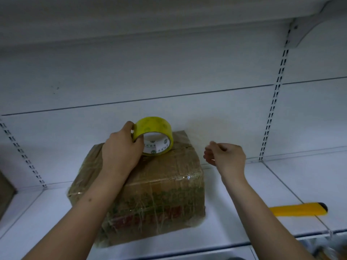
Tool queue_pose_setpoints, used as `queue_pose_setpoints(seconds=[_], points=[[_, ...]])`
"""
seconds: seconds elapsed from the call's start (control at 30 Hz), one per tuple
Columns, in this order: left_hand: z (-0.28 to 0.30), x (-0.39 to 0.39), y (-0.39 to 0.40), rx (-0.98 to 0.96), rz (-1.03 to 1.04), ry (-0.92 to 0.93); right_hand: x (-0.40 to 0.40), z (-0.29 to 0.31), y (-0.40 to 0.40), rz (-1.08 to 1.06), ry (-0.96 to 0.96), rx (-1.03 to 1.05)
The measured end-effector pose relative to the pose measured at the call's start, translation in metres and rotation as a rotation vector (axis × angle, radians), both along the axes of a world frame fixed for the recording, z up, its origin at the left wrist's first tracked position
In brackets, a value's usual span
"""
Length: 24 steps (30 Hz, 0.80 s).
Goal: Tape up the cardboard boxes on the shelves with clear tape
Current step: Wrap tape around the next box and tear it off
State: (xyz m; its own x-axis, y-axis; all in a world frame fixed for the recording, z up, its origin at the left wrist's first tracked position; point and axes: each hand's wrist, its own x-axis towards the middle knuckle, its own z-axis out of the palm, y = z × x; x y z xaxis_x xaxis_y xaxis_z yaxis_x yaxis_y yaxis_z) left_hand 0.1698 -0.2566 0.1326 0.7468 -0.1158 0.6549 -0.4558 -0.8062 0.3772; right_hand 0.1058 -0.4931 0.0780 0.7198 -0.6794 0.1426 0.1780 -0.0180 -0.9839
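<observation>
Cardboard box (150,194) sits on a white shelf (281,188), near its front edge, and serves as the landmark for everything else. Nearest the viewer, two bare forearms reach in over the shelf edge. Many strips of clear tape already cross the box's front face and top, wrinkled and glinting, so this box looks largely sealed; at most a final strip seems left. At the box's right, level with its top, the right hand (225,156) hovers apart from the cardboard, its fingers curled loosely; a faint, blurred sheen between it and the roll may be a pulled strip, but whether it pinches tape I cannot tell. On top of the box the left hand (120,149) grips a roll of clear tape (154,136), yellowish, standing on edge. Right of the box, well apart, lies a yellow utility knife (298,209). Far left, the brown edge of another object (5,196) shows, possibly a second box awaiting tape.
</observation>
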Motion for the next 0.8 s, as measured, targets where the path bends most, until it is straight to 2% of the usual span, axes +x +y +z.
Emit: queue_pose_setpoints(seconds=[0.13,0.23,0.37,0.43,0.57,0.6,0.63,0.73,0.8], points=[[-0.001,0.003,-0.003,0.068,0.09,0.076,0.0,-0.011,-0.001,0.047,0.062,-0.002],[-0.001,0.004,-0.004,0.096,0.105,0.07,0.004,-0.023,0.003,0.084,0.112,-0.083],[-0.002,0.003,-0.003,0.086,0.098,0.069,0.012,-0.032,0.005,0.083,0.271,-0.496],[-0.002,0.003,-0.003,0.077,0.092,0.089,0.016,-0.025,0.0,0.144,0.377,-0.627],[-0.001,0.004,-0.004,0.051,0.05,0.156,0.022,0.0,-0.014,0.173,0.739,-0.913],[-0.002,0.004,-0.003,0.029,0.018,0.179,0.023,0.005,-0.017,0.152,0.73,-0.94],[-0.002,0.004,-0.003,0.007,-0.015,0.201,0.025,0.01,-0.018,0.133,0.636,-0.921],[-0.002,0.002,-0.002,-0.013,-0.074,0.231,0.041,0.028,-0.008,0.077,0.233,-0.722],[-0.001,0.003,-0.001,-0.009,-0.077,0.233,0.055,0.039,0.011,0.163,0.239,-0.699]])
